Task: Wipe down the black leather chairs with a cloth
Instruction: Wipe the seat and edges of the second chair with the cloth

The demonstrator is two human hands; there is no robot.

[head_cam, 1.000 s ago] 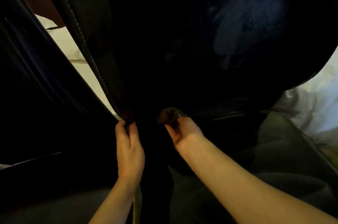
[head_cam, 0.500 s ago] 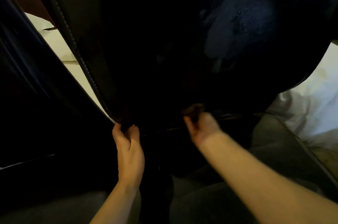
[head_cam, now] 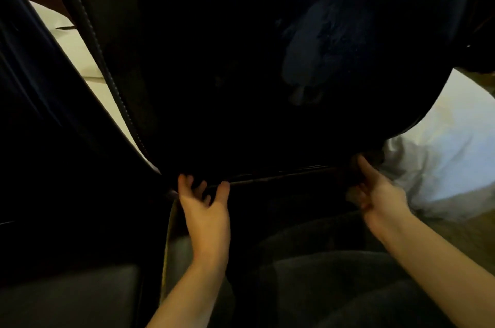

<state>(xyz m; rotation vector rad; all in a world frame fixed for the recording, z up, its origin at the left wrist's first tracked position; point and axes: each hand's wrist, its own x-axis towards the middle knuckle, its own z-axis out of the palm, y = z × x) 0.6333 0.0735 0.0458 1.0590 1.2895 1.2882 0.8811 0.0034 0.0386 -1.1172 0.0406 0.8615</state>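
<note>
A black leather chair [head_cam: 241, 73] fills the upper middle of the head view, with a stitched seam down its left side and a dull smear at upper right. My left hand [head_cam: 205, 207] touches the chair's lower edge near its left corner, fingers spread and straight. My right hand [head_cam: 375, 191] is at the lower right corner of the chair, fingers curled on a dark cloth [head_cam: 373, 155] pressed against the leather. The cloth barely shows in the dim light.
A second black chair [head_cam: 40, 118] stands close on the left, with a narrow gap showing a white surface [head_cam: 80, 54] between the two. White bedding [head_cam: 442, 156] lies to the right. Grey floor [head_cam: 67, 298] is below.
My right hand has slid the cloth rightwards along the chair's bottom edge to its right corner. My left hand has let go of the seam and spread its fingers.
</note>
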